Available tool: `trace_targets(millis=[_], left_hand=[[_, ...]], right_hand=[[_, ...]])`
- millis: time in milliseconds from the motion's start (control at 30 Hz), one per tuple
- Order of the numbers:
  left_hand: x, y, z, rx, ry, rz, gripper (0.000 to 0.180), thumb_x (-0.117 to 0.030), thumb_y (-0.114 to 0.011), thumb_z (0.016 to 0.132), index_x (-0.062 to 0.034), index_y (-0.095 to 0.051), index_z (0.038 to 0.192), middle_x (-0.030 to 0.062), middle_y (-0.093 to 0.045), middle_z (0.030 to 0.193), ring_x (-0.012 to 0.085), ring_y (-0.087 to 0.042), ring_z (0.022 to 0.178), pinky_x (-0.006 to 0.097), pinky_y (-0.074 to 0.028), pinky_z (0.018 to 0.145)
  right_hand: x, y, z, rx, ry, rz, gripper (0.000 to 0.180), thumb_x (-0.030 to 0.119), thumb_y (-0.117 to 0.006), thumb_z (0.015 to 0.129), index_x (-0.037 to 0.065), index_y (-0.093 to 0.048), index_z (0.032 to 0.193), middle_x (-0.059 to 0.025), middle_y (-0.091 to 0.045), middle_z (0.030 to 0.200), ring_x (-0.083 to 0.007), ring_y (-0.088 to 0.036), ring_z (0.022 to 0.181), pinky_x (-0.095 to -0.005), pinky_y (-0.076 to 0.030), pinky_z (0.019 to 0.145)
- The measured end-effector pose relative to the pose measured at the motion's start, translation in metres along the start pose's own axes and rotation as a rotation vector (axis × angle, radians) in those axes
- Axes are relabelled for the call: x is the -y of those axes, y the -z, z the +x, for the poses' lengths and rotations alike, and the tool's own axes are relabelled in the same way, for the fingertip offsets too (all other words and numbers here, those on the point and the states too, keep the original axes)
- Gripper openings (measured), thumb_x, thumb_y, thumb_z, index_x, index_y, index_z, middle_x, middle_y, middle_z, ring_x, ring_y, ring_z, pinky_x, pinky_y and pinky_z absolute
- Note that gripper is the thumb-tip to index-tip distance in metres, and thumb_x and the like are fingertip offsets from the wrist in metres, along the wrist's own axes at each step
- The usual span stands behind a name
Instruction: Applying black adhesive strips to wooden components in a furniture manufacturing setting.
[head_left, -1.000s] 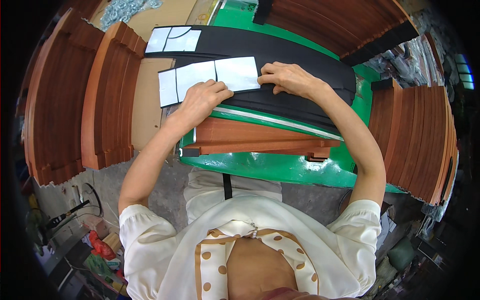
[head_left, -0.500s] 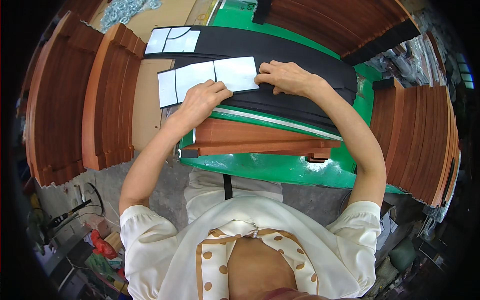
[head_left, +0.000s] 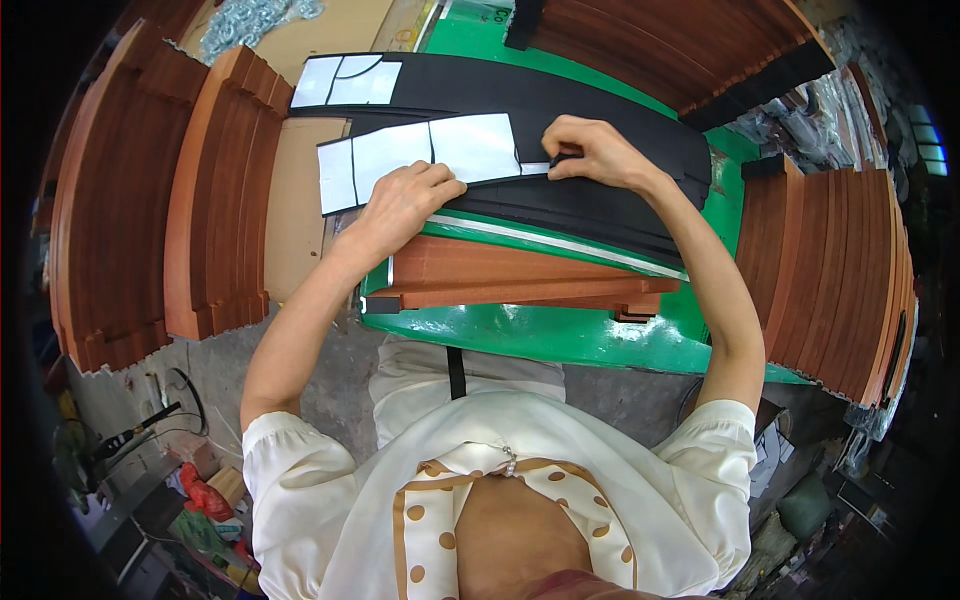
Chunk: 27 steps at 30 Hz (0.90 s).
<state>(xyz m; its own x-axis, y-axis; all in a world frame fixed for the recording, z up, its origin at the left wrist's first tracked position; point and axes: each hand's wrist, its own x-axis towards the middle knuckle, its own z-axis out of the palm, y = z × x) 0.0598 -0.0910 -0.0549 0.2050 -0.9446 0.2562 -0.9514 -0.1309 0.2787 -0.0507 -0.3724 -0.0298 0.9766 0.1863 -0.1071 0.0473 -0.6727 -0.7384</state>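
Green counter [head_left: 560, 335] amid stacked wood strips [head_left: 215, 190]. Left hand [head_left: 405, 200] lies flat, pinning the white sheet [head_left: 420, 155] steady; right hand [head_left: 590, 150] pinches the sheet's edge over black strips [head_left: 600, 205].

Under your hands lies a strip of 3 white paper labels [head_left: 420, 158], rectangular panels side by side on a long black strip [head_left: 600, 205], each outlined in black. Your left hand [head_left: 400, 205] rests on the strip's lower edge; your right hand [head_left: 590, 150] pinches at its right end. Farther up the green table [head_left: 560, 335], a second white label [head_left: 350, 80] of 2 panels sits at the left end of another black sheet [head_left: 560, 95].
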Motion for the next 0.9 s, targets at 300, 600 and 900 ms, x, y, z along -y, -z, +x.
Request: trace_targets(millis=[300,600,900], left_hand=[[-0.033,0.059,0.021,-0.033,0.147,-0.34,0.034,-0.001,-0.068,0.075,-0.0029,-0.062,0.108,0.012,-0.06,0.108,0.0264,-0.06,0.098,0.032,-0.047,0.085],[-0.154,0.072,0.025,-0.264,0.09,-0.769,0.014,-0.005,-0.069,0.074,0.0023,-0.063,0.085,0.0091,-0.06,0.082,0.0166,-0.058,0.071,0.028,-0.046,0.064],[-0.185,0.039,0.011,0.076,0.492,-1.444,0.01,-0.008,-0.063,0.081,0.0008,-0.061,0.085,-0.0016,-0.056,0.072,0.0042,-0.049,0.067,0.018,-0.038,0.059]], right_hand=[[0.062,-0.004,-0.062,-0.608,-0.021,0.991,0.016,0.012,-0.071,0.083,0.009,-0.055,0.088,-0.0006,-0.053,0.104,-0.0069,-0.052,0.089,-0.0232,-0.044,0.083],[0.122,-0.063,-0.132,-0.642,0.044,1.14,0.015,0.01,-0.069,0.084,0.009,-0.056,0.09,0.0014,-0.053,0.102,-0.0048,-0.051,0.088,-0.0204,-0.042,0.079],[0.122,-0.095,-0.195,-1.044,-0.131,0.608,0.038,0.016,-0.077,0.075,0.007,-0.057,0.106,-0.0063,-0.053,0.109,-0.017,-0.056,0.096,-0.0313,-0.05,0.082]])
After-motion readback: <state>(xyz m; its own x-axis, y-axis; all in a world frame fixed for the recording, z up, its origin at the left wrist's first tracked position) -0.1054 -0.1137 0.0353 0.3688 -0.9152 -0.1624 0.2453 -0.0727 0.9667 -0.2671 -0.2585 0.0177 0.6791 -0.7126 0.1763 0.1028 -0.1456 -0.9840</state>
